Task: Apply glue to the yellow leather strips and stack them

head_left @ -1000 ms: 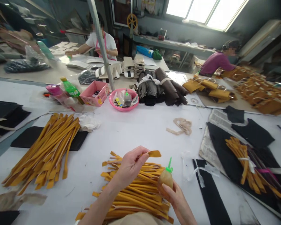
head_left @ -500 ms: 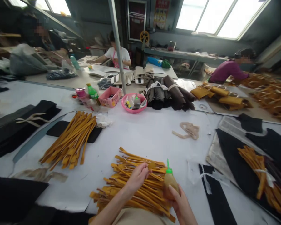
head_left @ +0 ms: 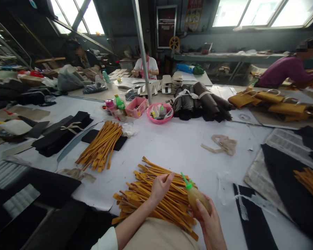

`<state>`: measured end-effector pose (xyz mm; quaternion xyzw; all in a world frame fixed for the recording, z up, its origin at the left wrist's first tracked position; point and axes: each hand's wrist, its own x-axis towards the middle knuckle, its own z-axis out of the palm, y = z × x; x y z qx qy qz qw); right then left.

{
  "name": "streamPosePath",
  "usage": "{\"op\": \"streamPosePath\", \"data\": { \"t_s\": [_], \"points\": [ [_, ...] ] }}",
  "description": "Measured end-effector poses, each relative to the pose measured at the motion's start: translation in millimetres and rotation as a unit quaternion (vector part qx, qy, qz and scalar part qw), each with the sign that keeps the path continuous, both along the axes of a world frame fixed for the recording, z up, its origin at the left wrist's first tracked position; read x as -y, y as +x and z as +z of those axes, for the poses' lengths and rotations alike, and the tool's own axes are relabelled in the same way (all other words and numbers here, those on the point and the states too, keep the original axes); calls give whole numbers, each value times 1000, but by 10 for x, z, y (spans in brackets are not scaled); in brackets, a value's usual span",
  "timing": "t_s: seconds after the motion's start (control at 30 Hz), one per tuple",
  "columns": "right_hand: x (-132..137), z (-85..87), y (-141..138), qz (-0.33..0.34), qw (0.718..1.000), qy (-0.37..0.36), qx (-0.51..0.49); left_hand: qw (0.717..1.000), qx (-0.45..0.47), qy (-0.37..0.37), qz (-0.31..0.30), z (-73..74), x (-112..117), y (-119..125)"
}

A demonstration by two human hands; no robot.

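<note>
- The counter [head_left: 182,146], white-covered, spreads out from the wearer, twelve o'clock being straight ahead. The view has swung leftward over the last second, bringing more of its nine-o'clock side into sight.
- The pile of mustard straps [head_left: 174,208] lies close in at twelve o'clock, most of them running roughly from ten to four.
- The second bundle of straps [head_left: 100,146] rests farther off, at eleven o'clock.
- The right hand [head_left: 208,215] is over the pile's three-o'clock edge, fingers wrapped round the bottle [head_left: 197,199], thumb along its near side.
- The left hand [head_left: 160,187] is above the middle of the pile, fingers and thumb pinching one held strap [head_left: 168,177] near its end. That end is small and partly hidden, so I cannot tell whether anything is on it.
- The green nozzle [head_left: 184,178] has tipped from twelve o'clock to about eleven. That leans it toward the held strap, at its nine; tip and strap look near but apart, so bottle and strap seem better lined up, without contact.
</note>
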<state>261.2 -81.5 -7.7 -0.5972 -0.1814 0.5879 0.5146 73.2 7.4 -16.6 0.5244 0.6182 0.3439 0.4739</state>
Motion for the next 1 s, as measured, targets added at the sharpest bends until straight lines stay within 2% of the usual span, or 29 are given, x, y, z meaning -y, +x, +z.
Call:
{"op": "streamPosePath", "data": {
  "t_s": [0.17, 0.43, 0.6, 0.8, 1.0],
  "points": [
    [34, 61, 26, -21, 999, 13, 30, 999, -27, 25, -21, 70, 77, 8],
    [50, 341, -13, -13, 999, 17, -44, 997, 16, 55, -42, 182, 171, 34],
    [95, 285, 30, 7, 1000, 27, -2, 997, 21, 65, -39, 179, 196, 4],
    [110, 282, 49, 5, 987, 103, 121, 998, 4, 47, -35, 191, 224, -19],
    [121, 203, 120, 10, 982, 122, 146, 998, -18, 27, -56, 123, 287, -61]
  ]
}}
